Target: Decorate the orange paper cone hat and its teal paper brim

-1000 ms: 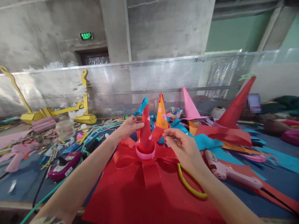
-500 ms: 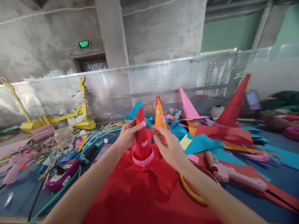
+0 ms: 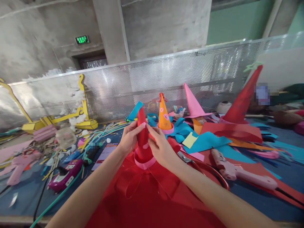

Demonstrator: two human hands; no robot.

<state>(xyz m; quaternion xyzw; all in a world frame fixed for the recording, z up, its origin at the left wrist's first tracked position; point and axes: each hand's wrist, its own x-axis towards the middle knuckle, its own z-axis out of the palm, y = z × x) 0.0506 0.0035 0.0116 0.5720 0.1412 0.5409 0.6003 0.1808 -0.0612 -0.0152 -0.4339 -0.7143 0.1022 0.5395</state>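
Note:
A red paper cone (image 3: 142,136) stands in front of me with a pink paper band (image 3: 144,164) round its base. Pink jagged-edged cutouts (image 3: 145,146) are on its front, and a blue strip (image 3: 136,110) slants off at its tip. My left hand (image 3: 129,136) is closed round the cone's left side, thumb at the upper pink cutout. From the right, my right hand (image 3: 162,145) has its fingers on the cone, the tips meeting that same cutout. Red paper loops (image 3: 128,183) spread out below the band.
Behind stand an orange cone (image 3: 163,115), a pink cone hat (image 3: 192,103) and a tall red cone (image 3: 243,98). A pink glue gun (image 3: 244,175) and scissors (image 3: 213,172) lie right. Left are a purple power strip (image 3: 65,177), a phone (image 3: 104,155) and a plastic jar (image 3: 65,137).
My right hand has moved left from beside the cone onto it, its fingertips coming to the upper pink cutout. My left hand still holds the cone. The view has shifted slightly.

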